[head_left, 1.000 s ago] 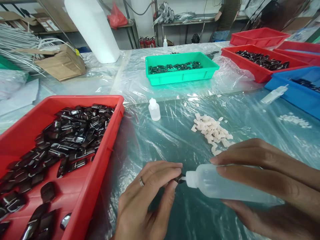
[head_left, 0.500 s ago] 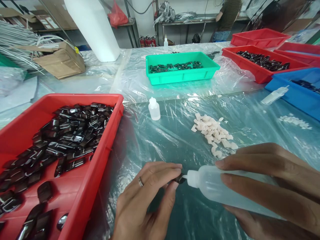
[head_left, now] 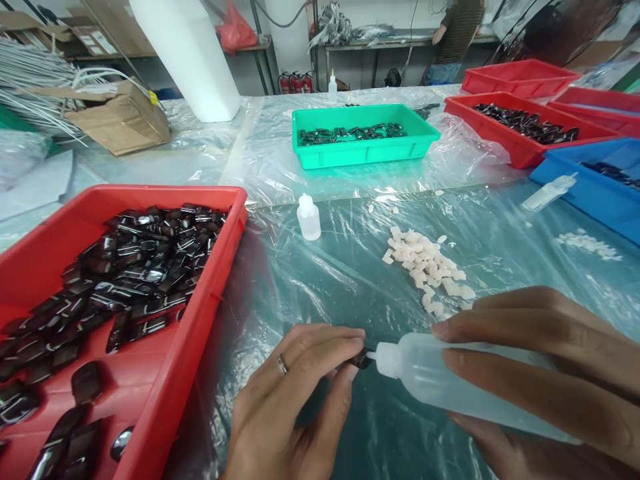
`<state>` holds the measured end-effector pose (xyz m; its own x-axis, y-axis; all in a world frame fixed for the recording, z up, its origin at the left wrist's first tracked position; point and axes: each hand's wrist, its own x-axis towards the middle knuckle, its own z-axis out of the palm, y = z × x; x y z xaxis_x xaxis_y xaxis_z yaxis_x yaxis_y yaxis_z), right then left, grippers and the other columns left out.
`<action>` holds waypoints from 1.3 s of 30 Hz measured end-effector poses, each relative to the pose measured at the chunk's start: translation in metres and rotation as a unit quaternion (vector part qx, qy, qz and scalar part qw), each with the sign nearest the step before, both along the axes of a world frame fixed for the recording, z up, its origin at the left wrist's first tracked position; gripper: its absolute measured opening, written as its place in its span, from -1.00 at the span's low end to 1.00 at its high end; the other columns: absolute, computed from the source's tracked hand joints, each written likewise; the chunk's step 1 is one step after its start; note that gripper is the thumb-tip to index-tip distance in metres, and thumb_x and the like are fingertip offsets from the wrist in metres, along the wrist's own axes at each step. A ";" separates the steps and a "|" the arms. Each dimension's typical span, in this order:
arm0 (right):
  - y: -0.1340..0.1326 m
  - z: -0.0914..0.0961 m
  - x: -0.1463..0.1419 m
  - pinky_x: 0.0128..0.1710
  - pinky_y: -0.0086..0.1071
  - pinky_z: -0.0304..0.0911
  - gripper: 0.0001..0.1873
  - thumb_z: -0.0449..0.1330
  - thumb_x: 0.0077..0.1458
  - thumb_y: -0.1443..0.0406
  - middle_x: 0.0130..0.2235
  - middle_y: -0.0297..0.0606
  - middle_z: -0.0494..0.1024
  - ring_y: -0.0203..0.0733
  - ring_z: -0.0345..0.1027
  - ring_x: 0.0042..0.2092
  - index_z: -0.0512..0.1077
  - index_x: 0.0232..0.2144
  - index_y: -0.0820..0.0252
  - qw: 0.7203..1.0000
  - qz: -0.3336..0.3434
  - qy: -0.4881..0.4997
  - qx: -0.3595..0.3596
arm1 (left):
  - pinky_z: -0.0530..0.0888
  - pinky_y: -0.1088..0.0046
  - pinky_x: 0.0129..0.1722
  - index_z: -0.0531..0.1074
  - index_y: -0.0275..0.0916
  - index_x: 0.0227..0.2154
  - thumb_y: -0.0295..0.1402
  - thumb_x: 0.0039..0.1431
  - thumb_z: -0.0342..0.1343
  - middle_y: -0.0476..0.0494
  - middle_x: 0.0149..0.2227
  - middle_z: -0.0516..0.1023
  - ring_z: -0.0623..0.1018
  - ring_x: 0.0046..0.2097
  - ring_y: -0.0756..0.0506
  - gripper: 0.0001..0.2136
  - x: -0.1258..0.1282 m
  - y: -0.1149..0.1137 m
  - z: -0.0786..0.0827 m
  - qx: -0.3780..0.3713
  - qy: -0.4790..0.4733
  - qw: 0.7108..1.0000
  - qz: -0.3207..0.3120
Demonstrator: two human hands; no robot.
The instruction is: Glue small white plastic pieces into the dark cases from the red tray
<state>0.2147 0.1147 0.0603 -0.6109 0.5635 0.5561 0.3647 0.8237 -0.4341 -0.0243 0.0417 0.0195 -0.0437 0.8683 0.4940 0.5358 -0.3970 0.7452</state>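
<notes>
Between the thumb and fingers of my left hand (head_left: 300, 393) is a small dark shiny piece (head_left: 361, 359), mostly covered by the fingertips. My right hand (head_left: 545, 373) is wrapped round a translucent squeeze bottle (head_left: 425, 370), which lies nearly level with its nozzle pointing left. The nozzle tip is at the right end of the dark piece; whether they touch I cannot tell. Beyond my hands is a pile of small whitish pieces (head_left: 425, 263). To the left stands a red tray (head_left: 170, 400) holding many black shiny pieces (head_left: 145, 260).
A small white bottle (head_left: 309, 219) stands behind my left hand. Farther back is a green tray (head_left: 360, 155) of dark pieces. Red trays (head_left: 530, 150) and a blue tray (head_left: 590, 190) line the right. A tall white container (head_left: 200, 73) and a person (head_left: 457, 33) are at the back.
Almost nothing differs. My hands, the dark piece and the bottle hold nearly the same place, with only a very slight shift to the right in the picture.
</notes>
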 end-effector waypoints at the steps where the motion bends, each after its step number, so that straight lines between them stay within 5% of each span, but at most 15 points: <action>1: 0.001 -0.002 0.002 0.04 -0.01 0.59 -0.44 0.45 -0.01 0.32 0.00 -0.31 0.65 0.14 0.55 0.04 0.53 0.07 -0.08 0.999 0.000 -0.031 0.018 | 0.51 0.57 0.05 0.51 -0.21 -0.06 -0.72 0.22 0.12 -0.01 -0.08 0.64 0.60 -0.02 0.04 -0.66 0.000 0.000 0.000 0.001 -0.001 1.000 -0.001; 4: -0.001 -0.012 0.005 0.07 0.00 0.57 -0.70 0.35 0.12 0.24 0.02 -0.38 0.63 0.09 0.57 0.02 0.55 -0.07 -0.13 0.996 0.004 -0.047 0.082 | 0.50 0.56 0.07 0.51 -0.21 -0.06 -0.73 0.23 0.12 0.00 -0.08 0.64 0.60 -0.01 0.04 -0.66 -0.001 0.001 -0.001 0.000 0.004 1.000 -0.003; 7: -0.005 -0.018 0.004 0.05 0.02 0.57 -0.89 0.37 0.10 0.27 -0.01 -0.38 0.64 0.06 0.61 -0.06 0.60 -0.29 -0.09 0.999 -0.010 0.039 0.037 | 0.50 0.55 0.07 0.51 -0.19 -0.05 -0.71 0.23 0.13 0.00 -0.08 0.65 0.60 -0.01 0.03 -0.66 -0.001 0.000 -0.001 -0.003 0.011 1.000 -0.002; 14: 0.002 0.002 0.000 -0.09 -0.07 0.58 -0.51 0.39 0.00 0.38 0.04 -0.24 0.58 0.13 0.49 0.05 0.52 0.02 -0.01 0.999 0.014 -0.034 -0.005 | 0.53 0.53 0.04 0.51 -0.14 -0.05 -0.69 0.24 0.15 0.00 -0.08 0.66 0.62 -0.03 0.00 -0.66 0.000 0.000 -0.001 -0.026 -0.009 1.000 0.004; 18: 0.015 0.008 -0.005 -0.27 -0.23 0.54 -0.63 0.37 0.02 0.31 -0.09 -0.21 0.58 0.02 0.51 -0.04 0.51 -0.07 0.02 0.998 -0.007 0.047 -0.029 | 0.57 0.62 -0.07 0.49 -0.13 -0.06 -0.65 0.23 0.21 -0.01 -0.09 0.64 0.64 -0.10 0.01 -0.69 -0.002 -0.001 -0.002 -0.044 -0.026 0.999 -0.013; 22: 0.025 0.006 -0.012 -0.18 -0.36 0.52 -0.62 0.36 0.03 0.37 -0.18 -0.27 0.61 -0.12 0.51 -0.07 0.47 -0.07 0.07 0.993 0.019 0.080 -0.089 | 0.60 0.67 -0.29 0.52 -0.08 -0.06 -0.55 0.16 0.34 0.01 -0.16 0.55 0.60 -0.29 0.04 -0.67 -0.002 -0.002 -0.006 -0.095 -0.110 0.989 -0.019; 27: 0.028 0.003 -0.016 -0.11 -0.39 0.53 -0.65 0.37 0.08 0.33 -0.16 -0.29 0.63 -0.17 0.55 -0.11 0.48 -0.06 0.07 0.990 0.019 0.091 -0.109 | 0.51 0.66 -0.64 0.61 0.04 -0.10 -0.39 0.28 0.26 -0.01 -0.24 0.39 0.45 -0.50 0.10 -0.80 0.003 0.000 -0.006 -0.182 -0.288 0.939 -0.053; 34: 0.025 0.006 -0.016 -0.22 -0.46 0.56 -0.64 0.37 0.02 0.32 -0.18 -0.33 0.65 -0.17 0.57 -0.12 0.47 -0.09 0.02 0.993 0.021 0.071 -0.090 | 0.47 0.65 -0.34 0.62 0.04 -0.05 -0.44 0.31 0.18 0.00 -0.32 0.53 0.52 -0.32 0.02 -0.74 0.006 0.001 0.007 -0.178 -0.188 0.966 0.009; 39: 0.024 0.003 -0.016 -0.14 -0.38 0.55 -0.60 0.37 0.04 0.34 -0.14 -0.32 0.63 -0.14 0.55 -0.09 0.45 -0.05 0.02 0.995 0.035 0.046 -0.083 | 0.55 0.63 -0.39 0.58 0.04 0.02 -0.49 0.37 0.09 -0.06 -0.19 0.53 0.55 -0.39 0.05 -0.68 0.002 0.001 0.003 -0.155 -0.205 0.965 -0.049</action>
